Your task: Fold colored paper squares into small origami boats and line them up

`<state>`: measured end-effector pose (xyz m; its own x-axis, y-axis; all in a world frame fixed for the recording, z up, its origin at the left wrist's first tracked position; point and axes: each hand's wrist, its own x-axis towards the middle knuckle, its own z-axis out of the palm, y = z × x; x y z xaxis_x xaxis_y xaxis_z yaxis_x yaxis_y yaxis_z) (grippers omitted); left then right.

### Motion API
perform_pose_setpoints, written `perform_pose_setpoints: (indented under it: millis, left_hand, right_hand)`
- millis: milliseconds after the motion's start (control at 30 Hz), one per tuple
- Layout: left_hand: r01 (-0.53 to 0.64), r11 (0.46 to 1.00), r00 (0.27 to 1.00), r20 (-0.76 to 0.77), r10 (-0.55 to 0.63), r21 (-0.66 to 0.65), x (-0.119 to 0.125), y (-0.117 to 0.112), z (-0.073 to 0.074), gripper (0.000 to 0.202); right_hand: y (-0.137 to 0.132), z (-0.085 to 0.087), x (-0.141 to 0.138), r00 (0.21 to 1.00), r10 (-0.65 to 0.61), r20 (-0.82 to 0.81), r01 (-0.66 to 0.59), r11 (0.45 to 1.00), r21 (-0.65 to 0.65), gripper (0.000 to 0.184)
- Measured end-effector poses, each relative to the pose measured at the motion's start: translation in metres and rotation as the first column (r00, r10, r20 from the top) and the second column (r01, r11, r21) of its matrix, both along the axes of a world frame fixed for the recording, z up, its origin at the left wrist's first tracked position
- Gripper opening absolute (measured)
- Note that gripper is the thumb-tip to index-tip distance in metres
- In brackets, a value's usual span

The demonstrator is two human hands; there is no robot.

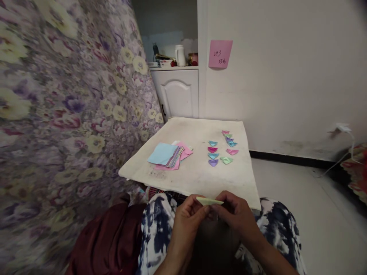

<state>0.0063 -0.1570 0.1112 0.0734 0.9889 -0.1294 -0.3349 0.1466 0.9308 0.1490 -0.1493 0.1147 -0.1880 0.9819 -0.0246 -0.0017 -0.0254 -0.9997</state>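
Pinched between both hands is a small folded piece of pale yellow-green paper (pixel 210 201), just off the near edge of the table. My left hand (pixel 187 215) grips its left end, thumb in front. My right hand (pixel 237 214) closes on the right end, fingers partly hidden behind it. Further back on the table stand several small folded paper boats (pixel 213 150) in two rough columns, blue, pink, purple and green. To the left lies a stack of square coloured paper (pixel 163 153), light blue on top, with pink sheets sticking out beneath.
The table (pixel 197 177) has a cream cover. A floral curtain (pixel 86 114) hangs close on the left. Behind are a white cabinet (pixel 180 93) with a white jug (pixel 180 55) on its shelf and a pink note (pixel 220 54) on the wall. A cable (pixel 353 145) hangs at right.
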Motion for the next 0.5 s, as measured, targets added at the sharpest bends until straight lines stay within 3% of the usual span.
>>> perform_pose_setpoints:
  millis: [200,267,400,500]
  left_hand:
    - [0.025,0.998,1.000,-0.018,-0.026,-0.051,0.0002,-0.0023,-0.0014,0.011]
    - [0.011,0.999,0.998,-0.056,-0.013,-0.035,-0.0005,-0.0018,-0.0013,0.010]
    - [0.013,1.000,0.991,-0.130,-0.012,0.010,-0.0034,-0.0007,0.0003,0.009]
    - [0.027,0.999,0.983,-0.180,-0.022,0.028,-0.0051,-0.0009,0.0036,0.010]
  right_hand:
    - [-0.0042,0.0011,-0.0041,0.999,-0.033,0.008,0.033,0.997,0.065,0.010]
    - [-0.0052,0.0005,-0.0024,0.997,-0.069,0.034,0.064,0.988,0.143,0.006]
    - [-0.0048,0.0017,0.0035,0.978,-0.144,0.153,0.060,0.891,0.450,0.015]
    - [-0.0034,0.0047,0.0053,0.973,-0.123,0.193,0.005,0.854,0.521,0.016]
